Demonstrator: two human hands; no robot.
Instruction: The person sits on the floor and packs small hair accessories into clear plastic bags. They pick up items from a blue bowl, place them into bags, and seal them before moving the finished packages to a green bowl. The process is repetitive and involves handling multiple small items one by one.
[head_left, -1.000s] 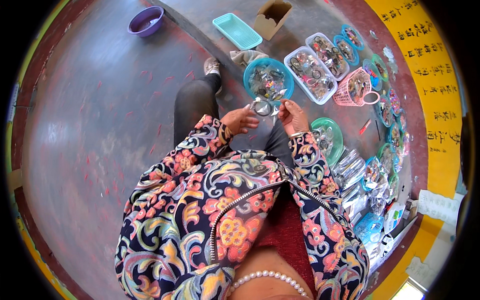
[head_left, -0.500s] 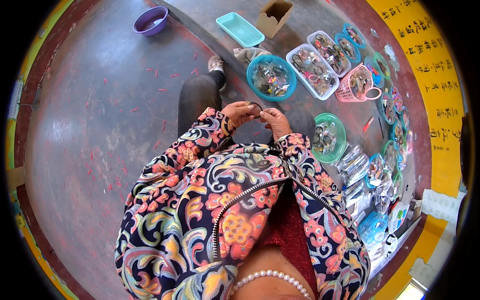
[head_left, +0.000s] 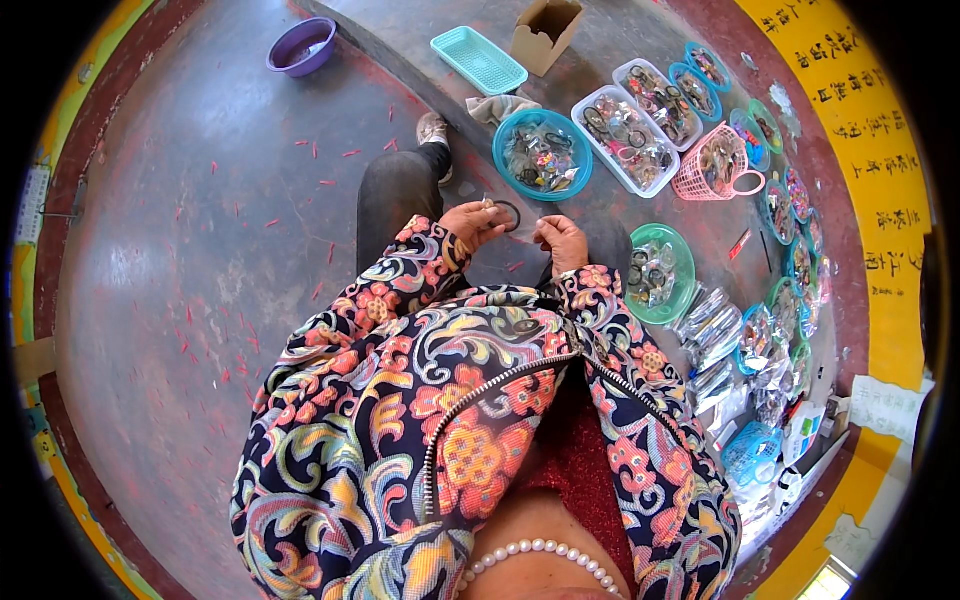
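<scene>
Above my lap, my left hand (head_left: 474, 226) pinches a small clear plastic bag with a dark ring-shaped band (head_left: 517, 216) showing at its fingertips. The band looks like a bracelet or hair tie; its exact kind is too small to tell. My right hand (head_left: 563, 243) is held a little to the right, apart from the band, thumb and fingers pressed together. Whatever sits in that pinch, perhaps a strip of clear film, is too small to make out. Closest to it is a green bowl (head_left: 684, 262) holding several bagged rings.
Ahead stand a blue basin (head_left: 499, 178) of small packets, white trays (head_left: 655, 190), a pink basket (head_left: 690, 183), an aqua tray (head_left: 460, 50) and a cardboard box (head_left: 535, 55). A purple basin (head_left: 275, 62) stands far left. Silver packets (head_left: 710, 330) and more bowls line the right.
My right hand has drawn slightly away to the right from the left hand, and more of the dark band shows. My left hand has stayed almost in place.
</scene>
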